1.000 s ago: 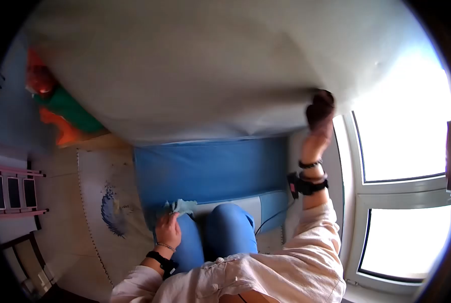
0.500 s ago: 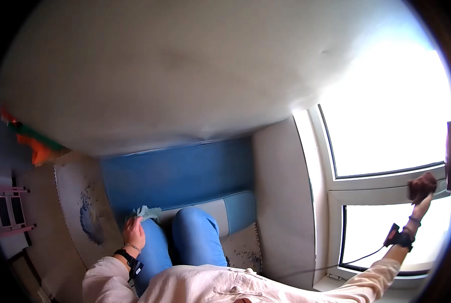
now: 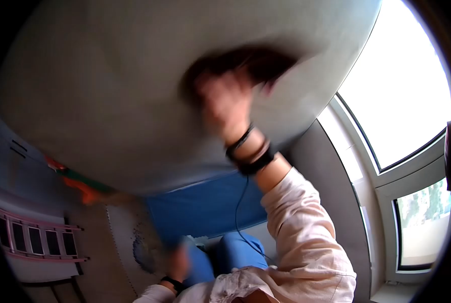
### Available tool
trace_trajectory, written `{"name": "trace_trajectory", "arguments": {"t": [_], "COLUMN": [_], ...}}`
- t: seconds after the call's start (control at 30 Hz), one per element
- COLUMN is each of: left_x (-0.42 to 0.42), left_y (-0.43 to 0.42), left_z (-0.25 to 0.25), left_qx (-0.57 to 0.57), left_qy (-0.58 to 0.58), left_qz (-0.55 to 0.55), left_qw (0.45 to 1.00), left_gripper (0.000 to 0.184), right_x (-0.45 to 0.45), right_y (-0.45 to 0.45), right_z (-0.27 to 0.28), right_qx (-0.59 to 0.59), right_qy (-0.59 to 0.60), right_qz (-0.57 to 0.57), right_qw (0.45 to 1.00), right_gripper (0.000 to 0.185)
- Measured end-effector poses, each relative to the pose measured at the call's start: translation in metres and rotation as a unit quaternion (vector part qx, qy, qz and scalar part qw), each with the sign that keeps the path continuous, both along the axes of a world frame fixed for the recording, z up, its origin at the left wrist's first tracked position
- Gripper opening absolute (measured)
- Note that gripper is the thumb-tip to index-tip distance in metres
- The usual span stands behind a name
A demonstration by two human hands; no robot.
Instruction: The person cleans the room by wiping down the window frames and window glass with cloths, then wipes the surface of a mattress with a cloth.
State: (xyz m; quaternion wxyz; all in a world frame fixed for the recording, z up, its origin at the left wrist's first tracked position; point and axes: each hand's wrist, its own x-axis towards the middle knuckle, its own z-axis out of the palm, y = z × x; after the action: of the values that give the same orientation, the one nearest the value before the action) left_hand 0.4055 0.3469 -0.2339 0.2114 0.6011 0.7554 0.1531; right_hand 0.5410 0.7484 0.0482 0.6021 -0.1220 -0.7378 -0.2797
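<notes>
My right hand [image 3: 228, 101] is raised in front of me, holding a dark brown cloth [image 3: 266, 61] against the large pale surface [image 3: 109, 86]. Motion smears both the fingers and the cloth. Low down, my left hand [image 3: 179, 263] is beside my left knee, also blurred. At its fingertips a small pale green cloth [image 3: 194, 241] shows, partly hidden; the hand seems closed on it. My legs in blue trousers [image 3: 240, 250] are bent below the pale surface.
On the right stands a framed window [image 3: 412, 166] with its sill. A blue panel [image 3: 205, 204] lies beyond my knees. At left are a pink ladder [image 3: 43, 240] and an orange and green object [image 3: 81, 189]. A thin cable [image 3: 239, 207] hangs from my right wrist.
My right hand has swung from the window frame up and left onto the pale surface, carrying the brown cloth. The view has shifted; my left hand stays low by the knee.
</notes>
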Motion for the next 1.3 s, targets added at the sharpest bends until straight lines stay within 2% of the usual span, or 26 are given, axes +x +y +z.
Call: {"name": "trace_trajectory", "arguments": {"t": [0.03, 0.07, 0.1, 0.2, 0.23, 0.27, 0.3, 0.33, 0.37, 0.43, 0.53, 0.57, 0.6, 0.63, 0.67, 0.73, 0.83, 0.87, 0.93, 0.97, 1.0, 1.07, 1.1, 1.17, 1.23, 1.3], "left_x": [0.002, 0.004, 0.007, 0.017, 0.019, 0.018, 0.017, 0.016, 0.015, 0.013, 0.011, 0.015, 0.022, 0.026, 0.024, 0.02, 0.02, 0.02, 0.018, 0.017, 0.016, 0.015, 0.015, 0.013, 0.01, 0.006], "left_y": [0.006, 0.007, 0.01, 0.022, 0.023, 0.022, 0.019, 0.017, 0.015, 0.014, 0.011, 0.012, 0.014, 0.017, 0.018, 0.013, 0.006, 0.007, 0.01, 0.009, 0.009, 0.01, 0.008, 0.004, 0.002, -0.001], "left_z": [0.014, 0.021, 0.025, 0.054, 0.06, 0.056, 0.046, 0.038, 0.031, 0.024, 0.022, 0.03, 0.042, 0.048, 0.044, 0.03, 0.02, 0.019, 0.017, 0.015, 0.013, 0.011, 0.011, 0.009, -0.002, -0.008], "left_qx": [-0.068, -0.069, -0.064, -0.08, -0.104, -0.108, -0.093, -0.076, -0.078, -0.015, -0.088, -0.087, -0.018, 0.052, 0.055, -0.039, -0.017, -0.021, -0.01, -0.013, -0.027, -0.038, -0.047, -0.057, -0.019, -0.015], "left_qy": [-0.003, 0.002, 0.007, 0.024, 0.031, 0.032, 0.027, 0.022, 0.022, 0.001, 0.02, 0.021, 0.004, -0.014, -0.012, 0.016, 0.016, 0.016, 0.007, 0.007, 0.008, 0.01, 0.01, 0.009, -0.017, -0.014], "left_qz": [0.006, 0.005, 0.005, 0.011, 0.014, 0.007, 0.005, 0.004, 0.0, -0.005, -0.002, -0.006, -0.007, -0.008, -0.012, 0.022, 0.038, 0.032, 0.029, 0.023, 0.026, 0.03, 0.031, 0.027, 0.041, 0.03], "left_qw": [0.998, 0.998, 0.998, 0.996, 0.994, 0.994, 0.995, 0.997, 0.997, 1.0, 0.996, 0.996, 1.0, 0.998, 0.998, 0.999, 0.999, 0.999, 0.999, 1.0, 0.999, 0.999, 0.998, 0.998, 0.999, 0.999], "left_gripper": [0.03, 0.03, 0.03, 0.03, 0.03, 0.03, 0.03, 0.03, 0.03, 0.029, 0.028, 0.028, 0.025, 0.023, 0.023, 0.02, 0.021, 0.021, 0.024, 0.024, 0.024, 0.024, 0.024, 0.024, 0.025, 0.025], "right_x": [-0.019, -0.02, -0.021, 0.015, 0.022, 0.029, 0.042, 0.055, 0.062, 0.063, 0.067, 0.072, 0.071, 0.079, 0.085, 0.099, 0.127, 0.133, 0.127, 0.121, 0.124, 0.132, 0.134, 0.142, 0.157, 0.168], "right_y": [-0.019, -0.031, -0.035, -0.019, -0.015, -0.01, 0.008, 0.026, 0.016, 0.035, 0.019, 0.009, 0.014, -0.01, 0.004, 0.036, 0.05, 0.054, 0.054, 0.051, 0.058, 0.067, 0.057, 0.051, 0.048, 0.073], "right_z": [-0.023, -0.058, -0.078, -0.051, -0.032, -0.012, -0.002, 0.009, 0.035, 0.026, -0.053, -0.072, -0.113, -0.109, -0.111, -0.098, -0.011, 0.018, 0.031, 0.027, 0.007, -0.058, -0.075, -0.148, -0.155, -0.134], "right_qx": [0.003, -0.234, -0.449, -0.42, -0.204, 0.025, -0.063, -0.135, -0.169, -0.049, -0.164, -0.21, -0.194, -0.244, -0.18, -0.119, -0.225, -0.211, -0.171, -0.143, -0.123, -0.207, -0.188, -0.288, -0.306, -0.275], "right_qy": [0.023, -0.029, -0.082, -0.055, -0.082, 0.001, 0.037, 0.086, 0.159, 0.17, 0.128, 0.105, 0.135, 0.132, 0.158, 0.185, 0.387, 0.377, 0.325, 0.276, 0.259, 0.236, 0.248, 0.239, 0.277, 0.435], "right_qz": [0.088, 0.22, 0.336, 0.404, 0.13, -0.188, -0.061, 0.075, -0.037, -0.083, -0.084, -0.038, -0.04, -0.047, -0.031, -0.019, 0.135, 0.108, -0.033, -0.146, -0.129, -0.145, -0.121, -0.157, -0.088, 0.076], "right_qw": [0.996, 0.947, 0.824, 0.811, 0.967, 0.982, 0.995, 0.984, 0.972, 0.981, 0.975, 0.971, 0.971, 0.96, 0.97, 0.975, 0.884, 0.895, 0.93, 0.939, 0.949, 0.938, 0.942, 0.914, 0.907, 0.854], "right_gripper": [0.016, 0.022, 0.029, 0.031, 0.034, 0.037, 0.039, 0.041, 0.043, 0.042, 0.036, 0.034, 0.04, 0.04, 0.039, 0.037, 0.037, 0.039, 0.045, 0.048, 0.053, 0.051, 0.051, 0.049, 0.042, 0.038]}}
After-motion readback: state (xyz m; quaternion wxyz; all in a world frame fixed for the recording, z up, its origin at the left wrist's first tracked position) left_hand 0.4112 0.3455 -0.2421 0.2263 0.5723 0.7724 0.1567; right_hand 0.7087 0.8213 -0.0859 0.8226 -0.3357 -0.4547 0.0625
